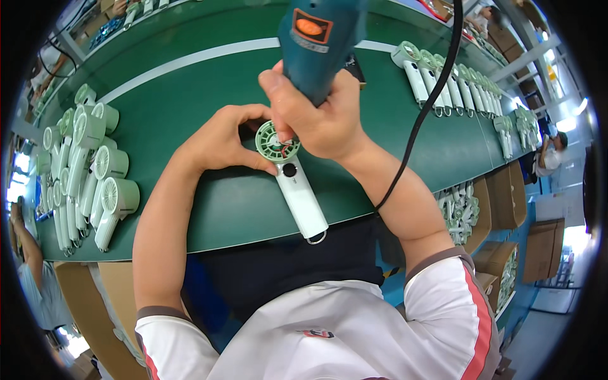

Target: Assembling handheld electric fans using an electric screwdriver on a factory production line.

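A handheld fan (303,201) with a white handle and a pale green round head lies on the green table in front of me. My left hand (223,140) curls round the fan's head from the left, its thumb against the neck. In my right hand (326,117) is a teal electric screwdriver (316,54), held upright over the fan head. The tool's tip is hidden behind my fingers. Red wire shows inside the open green head. A wire loop hangs at the handle's lower end, near the table's front edge.
Several similar fans (85,158) stand grouped at the left, and a row of fans (453,82) lines the far right. A black cable (418,120) runs down past my right forearm. Cardboard boxes (506,196) with parts sit below the table's right side. Other people work nearby.
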A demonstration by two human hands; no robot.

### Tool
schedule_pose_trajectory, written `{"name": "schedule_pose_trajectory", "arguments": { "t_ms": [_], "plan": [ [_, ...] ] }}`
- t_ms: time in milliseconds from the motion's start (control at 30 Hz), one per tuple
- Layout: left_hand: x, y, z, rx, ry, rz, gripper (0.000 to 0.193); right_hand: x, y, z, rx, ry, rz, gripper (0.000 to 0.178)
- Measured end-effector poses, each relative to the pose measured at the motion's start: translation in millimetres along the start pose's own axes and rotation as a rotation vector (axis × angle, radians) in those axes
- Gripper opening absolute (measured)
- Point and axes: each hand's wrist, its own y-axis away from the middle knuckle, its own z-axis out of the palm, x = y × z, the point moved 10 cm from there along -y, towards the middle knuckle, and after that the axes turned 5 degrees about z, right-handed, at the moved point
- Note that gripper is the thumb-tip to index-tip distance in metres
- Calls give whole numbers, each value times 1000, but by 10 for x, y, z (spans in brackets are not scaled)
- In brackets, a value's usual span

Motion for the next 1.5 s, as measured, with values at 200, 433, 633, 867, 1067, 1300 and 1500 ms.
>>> {"name": "schedule_pose_trajectory", "arguments": {
  "t_ms": [200,433,633,867,1067,1300,1500],
  "plan": [
    [10,8,2,-23,28,-14,67,32,-11,51,-34,-50,29,9],
    [6,4,-14,-46,13,15,66,-36,-6,108,-70,-108,29,8],
    [-84,10,9,-45,17,46,67,-9,-41,105,-71,-120,155,13],
    [23,-7,61,-41,16,-25,69,-1026,175,-848,202,121,-348,26],
    [-29,24,34,-52,7,-18,70,-618,614,-1415,63,790,-91,23],
    [-25,11,36,-55,-12,-7,70,160,944,-1270,-333,1311,-166,51],
    [-30,26,39,-41,12,32,70,496,849,-1310,-322,1400,-153,43]
  ]
}}
